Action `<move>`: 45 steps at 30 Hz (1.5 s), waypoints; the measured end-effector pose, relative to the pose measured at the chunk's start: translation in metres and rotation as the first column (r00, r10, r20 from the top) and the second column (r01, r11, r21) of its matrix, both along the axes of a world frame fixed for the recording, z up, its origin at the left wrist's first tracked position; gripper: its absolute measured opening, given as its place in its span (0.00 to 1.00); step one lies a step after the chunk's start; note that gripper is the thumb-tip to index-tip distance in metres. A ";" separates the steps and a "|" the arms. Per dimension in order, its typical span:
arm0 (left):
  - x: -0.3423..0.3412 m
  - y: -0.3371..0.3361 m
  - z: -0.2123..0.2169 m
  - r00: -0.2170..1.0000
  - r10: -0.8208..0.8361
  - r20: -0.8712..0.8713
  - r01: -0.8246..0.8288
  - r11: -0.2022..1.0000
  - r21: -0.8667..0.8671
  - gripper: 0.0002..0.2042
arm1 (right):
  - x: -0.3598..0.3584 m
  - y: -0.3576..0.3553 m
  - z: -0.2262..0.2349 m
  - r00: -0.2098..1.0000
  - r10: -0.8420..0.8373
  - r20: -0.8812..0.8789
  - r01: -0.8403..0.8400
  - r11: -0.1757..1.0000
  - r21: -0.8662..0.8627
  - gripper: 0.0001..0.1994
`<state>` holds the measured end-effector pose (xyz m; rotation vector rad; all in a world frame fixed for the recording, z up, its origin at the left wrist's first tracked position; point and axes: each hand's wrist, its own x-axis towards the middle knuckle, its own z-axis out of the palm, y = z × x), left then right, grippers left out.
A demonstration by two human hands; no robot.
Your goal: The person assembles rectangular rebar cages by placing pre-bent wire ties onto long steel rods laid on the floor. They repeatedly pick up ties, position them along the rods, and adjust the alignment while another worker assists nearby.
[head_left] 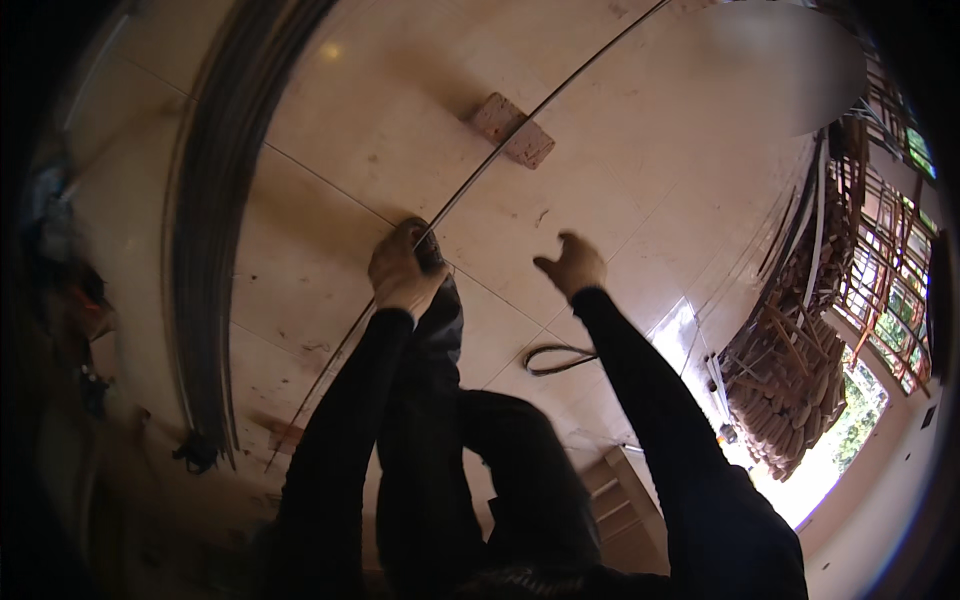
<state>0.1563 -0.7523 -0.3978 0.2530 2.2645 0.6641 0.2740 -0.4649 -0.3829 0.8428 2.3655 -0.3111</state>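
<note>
A long, thin dark metal rod [580, 72] slants across the tiled floor from the upper right to the lower left. My left hand [400, 272] is closed around it, close beside my dark shoe [428, 246]. Farther up, the rod crosses over a reddish brick [515, 130]. Part of the rod is hidden behind my left hand and forearm. My right hand [577, 265] hangs apart from the rod, to its right, with thumb and fingers spread and nothing in them.
On the left lies a thick bundle of dark rods [215, 210]. A bent loop [558, 358] lies below my right hand. Stacked wood pieces [785, 395] and a rusty metal grille [890, 265] stand at the right, by a bright opening. A slatted wooden piece [625, 505] sits at the lower right.
</note>
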 end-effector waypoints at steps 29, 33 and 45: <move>-0.070 0.141 -0.148 0.853 0.501 0.146 -0.517 0.850 0.102 0.19 | -0.165 0.039 -0.159 0.869 0.032 -0.493 -0.039 0.999 -0.003 0.34; -0.069 0.150 -0.138 0.897 0.420 0.138 -0.408 0.906 -0.112 0.20 | -0.173 0.056 -0.157 0.891 0.053 -0.451 -0.059 0.998 0.001 0.34; -0.103 0.163 -0.163 0.971 0.239 -0.013 -0.236 0.964 0.124 0.44 | -0.177 0.121 -0.203 0.970 -0.100 -0.220 -0.031 0.851 -0.524 0.48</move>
